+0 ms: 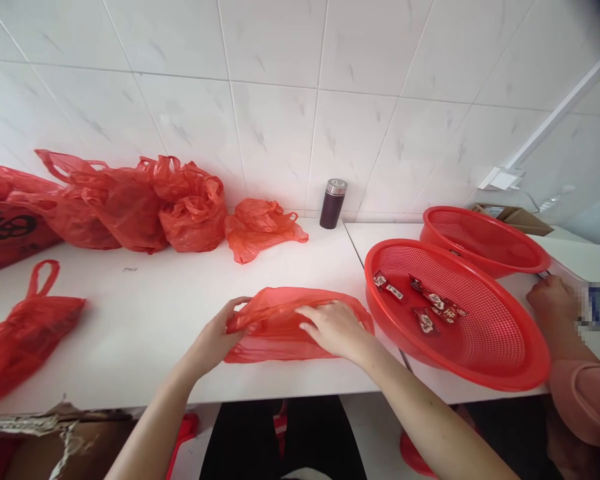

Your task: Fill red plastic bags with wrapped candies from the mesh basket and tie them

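Left hand: the left hand (217, 340) pinches the edge of a thin red bag (280, 348), left of the near basket.
Right hand: the right hand (336, 328) rests on that bag, fingers loosely spread; whether they grip any film is unclear.
Red bag: spread flat on the counter (150, 287), its right end just beside the near basket.
Possible trouble: the film looks flimsy, so tugging against the pressing hand could tear it; the right forearm, crossing just in front of the near basket (537, 363), might bump its rim.
Wrapped packets: a few packets (436, 302) lie inside the near basket.
In the way: a far basket (543, 257) crowds behind the near basket; a co-worker's hand (555, 300) is just right of it.
Farther off: left of and behind the near basket, a dark flask (332, 207), a crumpled bag (267, 230), then stuffed bags (135, 210) along the wall.
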{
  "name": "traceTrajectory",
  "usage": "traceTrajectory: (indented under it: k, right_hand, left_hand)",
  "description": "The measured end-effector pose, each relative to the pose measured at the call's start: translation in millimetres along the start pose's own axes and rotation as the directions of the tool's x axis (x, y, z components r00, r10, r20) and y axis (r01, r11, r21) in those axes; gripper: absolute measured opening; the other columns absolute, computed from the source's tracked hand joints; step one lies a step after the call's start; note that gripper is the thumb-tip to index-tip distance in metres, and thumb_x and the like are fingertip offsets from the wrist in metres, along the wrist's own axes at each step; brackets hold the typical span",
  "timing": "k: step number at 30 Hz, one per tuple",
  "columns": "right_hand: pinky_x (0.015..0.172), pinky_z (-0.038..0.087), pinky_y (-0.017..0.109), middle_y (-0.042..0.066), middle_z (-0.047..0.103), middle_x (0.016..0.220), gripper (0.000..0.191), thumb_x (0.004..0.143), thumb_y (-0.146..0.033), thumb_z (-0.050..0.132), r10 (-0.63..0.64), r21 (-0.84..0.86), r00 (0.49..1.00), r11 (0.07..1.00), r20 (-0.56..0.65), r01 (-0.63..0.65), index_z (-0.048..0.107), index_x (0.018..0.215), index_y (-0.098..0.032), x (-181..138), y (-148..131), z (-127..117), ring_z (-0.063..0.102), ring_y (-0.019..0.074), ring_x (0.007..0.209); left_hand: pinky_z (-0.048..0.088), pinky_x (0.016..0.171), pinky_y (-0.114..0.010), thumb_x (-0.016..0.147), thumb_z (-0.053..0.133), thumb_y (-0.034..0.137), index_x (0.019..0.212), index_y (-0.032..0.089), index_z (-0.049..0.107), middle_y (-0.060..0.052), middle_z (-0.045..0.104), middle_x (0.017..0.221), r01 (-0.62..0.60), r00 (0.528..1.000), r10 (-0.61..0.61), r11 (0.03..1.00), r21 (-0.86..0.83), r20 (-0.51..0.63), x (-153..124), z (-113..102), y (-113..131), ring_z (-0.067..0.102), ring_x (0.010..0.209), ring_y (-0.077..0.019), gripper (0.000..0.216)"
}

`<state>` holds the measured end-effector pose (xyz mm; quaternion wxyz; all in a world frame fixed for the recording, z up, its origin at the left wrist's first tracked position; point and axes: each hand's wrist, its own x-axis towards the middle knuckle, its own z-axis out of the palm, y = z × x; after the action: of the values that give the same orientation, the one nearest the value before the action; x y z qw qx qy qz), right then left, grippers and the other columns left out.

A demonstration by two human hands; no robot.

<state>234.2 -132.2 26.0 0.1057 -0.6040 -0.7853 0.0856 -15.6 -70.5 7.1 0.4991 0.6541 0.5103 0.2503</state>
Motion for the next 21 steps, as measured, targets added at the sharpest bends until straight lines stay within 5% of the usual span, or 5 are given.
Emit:
traceTrajectory:
  k: [5,9,12,17,21]
  right_hand:
    - [0.093,0.040,0.051,0.014,0.060,0.120,0.045,0.078,-0.029,0.067,0.038,-0.065,0.999,0.997,-0.002,-0.038,0.063,0.123,-0.024,12.9,0.3,21.0,0.055,0.0340,0.109]
    - [0.087,0.045,0.054,0.017,0.054,0.130,0.080,0.062,-0.014,0.075,0.142,-0.036,0.949,0.990,0.282,-0.137,0.051,0.137,-0.029,12.1,11.5,23.6,0.057,0.0389,0.109]
    - [0.082,0.051,0.046,0.013,0.053,0.136,0.080,0.064,-0.017,0.074,0.125,0.133,0.934,0.975,0.334,-0.177,0.049,0.138,-0.034,0.2,7.9,2.9,0.058,0.0368,0.113]
    - [0.102,0.043,0.040,-0.003,0.051,0.140,0.052,0.085,-0.042,0.062,-0.073,0.441,0.994,0.897,0.079,0.031,0.048,0.135,-0.044,-54.9,5.3,-59.8,0.049,0.0237,0.128]
    - [0.089,0.047,0.041,0.007,0.056,0.134,0.060,0.080,-0.042,0.065,0.397,0.135,0.918,0.908,0.020,-0.396,0.046,0.136,-0.035,-111.1,45.2,-79.0,0.057,0.0303,0.117]
  left_hand:
    - [0.054,0.071,-0.031,0.077,0.070,0.035,0.088,0.012,0.071,-0.011,0.071,0.084,0.338,0.936,-0.177,0.700,-0.629,0.306,-10.0,16.4,-4.5,0.067,0.076,-0.0218,0.025]
    - [0.055,0.062,-0.023,0.083,0.063,0.028,0.074,0.017,0.065,-0.002,0.066,0.067,0.303,0.935,-0.309,0.435,-0.848,0.176,-7.9,13.0,-22.1,0.064,0.058,-0.0121,0.014]
    - [0.057,0.063,-0.023,0.085,0.061,0.027,0.083,0.018,0.065,-0.001,0.067,0.071,0.296,0.928,-0.343,0.441,-0.847,0.146,-5.3,12.7,-28.1,0.066,0.060,-0.0116,0.009]
    - [0.058,0.070,-0.030,0.083,0.066,0.029,0.106,0.021,0.065,-0.006,0.072,0.096,0.324,0.920,-0.373,0.558,-0.764,0.118,-5.4,17.3,-26.7,0.071,0.083,-0.0200,0.025]
    - [0.057,0.074,-0.029,0.079,0.071,0.034,0.112,0.023,0.065,-0.006,0.073,0.103,0.381,0.901,-0.423,0.663,-0.644,0.098,-8.1,16.8,-27.6,0.070,0.092,-0.0216,0.035]
